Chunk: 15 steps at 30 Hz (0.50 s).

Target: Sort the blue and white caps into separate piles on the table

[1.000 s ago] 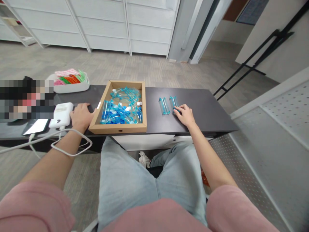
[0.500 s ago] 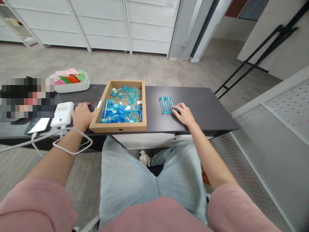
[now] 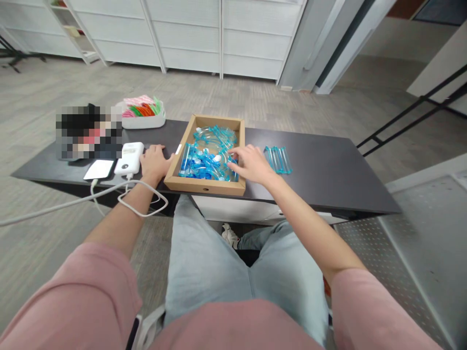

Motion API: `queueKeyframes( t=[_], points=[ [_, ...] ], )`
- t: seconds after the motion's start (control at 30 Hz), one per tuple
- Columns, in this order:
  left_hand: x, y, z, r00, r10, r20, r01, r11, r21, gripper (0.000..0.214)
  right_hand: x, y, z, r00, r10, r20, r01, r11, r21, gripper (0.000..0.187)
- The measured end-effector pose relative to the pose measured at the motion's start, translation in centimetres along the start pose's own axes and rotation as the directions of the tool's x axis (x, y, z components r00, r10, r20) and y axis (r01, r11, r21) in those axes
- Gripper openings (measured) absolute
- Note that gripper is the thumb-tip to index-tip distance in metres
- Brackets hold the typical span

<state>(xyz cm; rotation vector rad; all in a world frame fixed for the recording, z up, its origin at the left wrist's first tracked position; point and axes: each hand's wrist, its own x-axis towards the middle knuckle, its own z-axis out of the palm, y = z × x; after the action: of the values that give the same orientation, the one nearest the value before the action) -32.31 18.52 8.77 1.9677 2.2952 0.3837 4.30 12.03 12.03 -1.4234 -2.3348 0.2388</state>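
Observation:
A shallow cardboard box (image 3: pixel 204 184) sits on the dark table (image 3: pixel 321 170), holding several clear blue plastic track pieces (image 3: pixel 204 160). My right hand (image 3: pixel 250 163) hovers over the box's right side, fingers spread and pointing left, with nothing in it. Two straight blue pieces (image 3: pixel 278 159) lie side by side on the table just right of that hand. My left hand (image 3: pixel 155 163) rests flat on the table against the box's left wall, fingers stretched out.
A white power bank (image 3: pixel 129 158) with a looping white cable (image 3: pixel 142 197) and a phone (image 3: pixel 99 169) lie left of my left hand. A white tray of coloured pieces (image 3: pixel 143 112) stands at the back left. My knees are under the table's front edge.
My right hand left the two straight blue pieces, now pushed together, and moved left over the box. The view shifted, so everything sits further right in the picture. The left hand stayed put.

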Motion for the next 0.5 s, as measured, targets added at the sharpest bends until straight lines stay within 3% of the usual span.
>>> queueKeyframes(
  t=[0.1, 0.17, 0.27, 0.5],
  points=[
    [0.1, -0.2, 0.3, 1.000, 0.007, -0.008, -0.007, 1.000, -0.009, 0.069, 3.5, -3.4, 1.9, 0.987, -0.026, 0.160, 0.037, 0.997, -0.064, 0.056],
    [0.2, -0.4, 0.5, 1.000, 0.013, -0.013, -0.014, 1.000, -0.013, 0.069, 4.6, -4.5, 2.9, 0.974, -0.022, 0.224, 0.050, 0.991, -0.121, 0.056],
    [0.4, -0.5, 0.8, 1.000, 0.012, -0.018, -0.013, 1.000, -0.015, 0.069, 5.1, -4.9, 3.6, 0.974, 0.006, 0.228, 0.025, 0.991, -0.132, 0.044],
    [0.4, -0.6, 0.9, 1.000, 0.001, -0.024, -0.001, 1.000, -0.011, 0.073, 4.4, -3.7, 3.3, 0.980, 0.083, 0.183, -0.099, 0.992, 0.077, 0.025]
  ],
)
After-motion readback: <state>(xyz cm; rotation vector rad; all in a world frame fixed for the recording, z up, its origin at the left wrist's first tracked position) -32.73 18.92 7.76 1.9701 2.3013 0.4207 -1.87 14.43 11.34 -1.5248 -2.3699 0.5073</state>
